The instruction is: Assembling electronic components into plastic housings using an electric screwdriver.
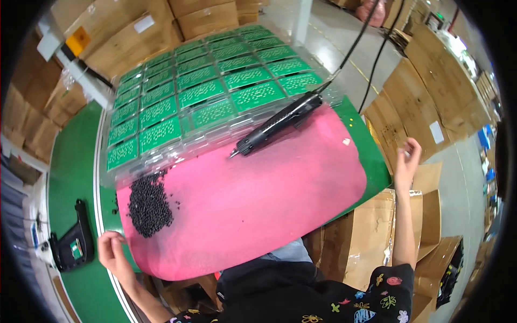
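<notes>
My left hand (112,252) is at the left front corner of a pink mat (258,215), fingers loosely bent and a little apart, with nothing visible in them. Out past the right side of the table, my right hand (407,161) is raised above cardboard boxes, fingers curved and apart, holding nothing. A heap of small black screws or similar pieces (149,207) lies on the mat's left part, nearest my left hand. A black electric screwdriver (277,123) rests aslant at the mat's far edge, its bit toward the left and its cord rising upward.
Behind the mat, clear plastic trays (186,134) hold rows of green circuit boards (253,95). At the left on the green table (75,140) lies a black plastic housing (74,242) with a small green board. Cardboard boxes (358,237) stand right of the table and behind it.
</notes>
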Demonstrator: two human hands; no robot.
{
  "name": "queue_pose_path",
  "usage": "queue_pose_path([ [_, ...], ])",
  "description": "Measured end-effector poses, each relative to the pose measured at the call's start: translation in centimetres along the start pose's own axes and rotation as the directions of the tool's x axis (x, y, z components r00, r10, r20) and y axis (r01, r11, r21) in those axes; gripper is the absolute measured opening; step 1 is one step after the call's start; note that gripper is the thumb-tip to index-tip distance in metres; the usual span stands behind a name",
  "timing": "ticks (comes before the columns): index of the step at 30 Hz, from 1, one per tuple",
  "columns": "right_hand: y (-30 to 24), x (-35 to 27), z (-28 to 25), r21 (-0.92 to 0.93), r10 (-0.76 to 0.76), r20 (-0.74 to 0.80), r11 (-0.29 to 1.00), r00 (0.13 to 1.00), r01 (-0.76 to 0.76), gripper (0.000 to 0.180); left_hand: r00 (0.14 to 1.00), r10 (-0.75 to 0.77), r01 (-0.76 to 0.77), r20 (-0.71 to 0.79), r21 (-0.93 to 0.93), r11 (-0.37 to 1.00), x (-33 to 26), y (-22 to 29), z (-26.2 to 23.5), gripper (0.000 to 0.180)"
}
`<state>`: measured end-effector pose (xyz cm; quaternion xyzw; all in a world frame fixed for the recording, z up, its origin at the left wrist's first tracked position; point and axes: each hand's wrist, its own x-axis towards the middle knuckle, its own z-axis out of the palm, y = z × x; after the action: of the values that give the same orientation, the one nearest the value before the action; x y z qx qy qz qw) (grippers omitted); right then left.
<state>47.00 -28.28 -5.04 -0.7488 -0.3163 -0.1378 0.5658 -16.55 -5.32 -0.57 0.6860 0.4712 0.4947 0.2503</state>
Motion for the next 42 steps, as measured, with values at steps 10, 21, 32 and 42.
queue_pose_path([
  [10,-19.5,6.6,10.8,0.194,-0.667,0.069,0.738,0.742,0.646,0.036,0.878,-0.025,0.264,0.479,-0.439,0.859,-3.2,2.6,8.1,0.009],
  [21,-28.7,33.1,20.7,-0.487,-0.315,-0.196,0.853,0.929,0.186,0.060,0.854,-0.236,0.437,0.464,-0.392,0.810,-1.5,2.5,8.5,0.008],
  [32,-29.1,40.3,17.8,-0.590,-0.529,-0.096,0.712,0.843,0.380,0.036,0.815,-0.235,0.540,0.530,-0.548,0.639,-1.5,1.4,8.7,0.013],
  [42,-33.0,30.4,16.2,-0.362,-0.636,-0.181,0.753,0.751,0.550,0.024,0.828,-0.217,0.487,0.518,-0.471,0.735,-1.4,2.8,8.4,0.010],
])
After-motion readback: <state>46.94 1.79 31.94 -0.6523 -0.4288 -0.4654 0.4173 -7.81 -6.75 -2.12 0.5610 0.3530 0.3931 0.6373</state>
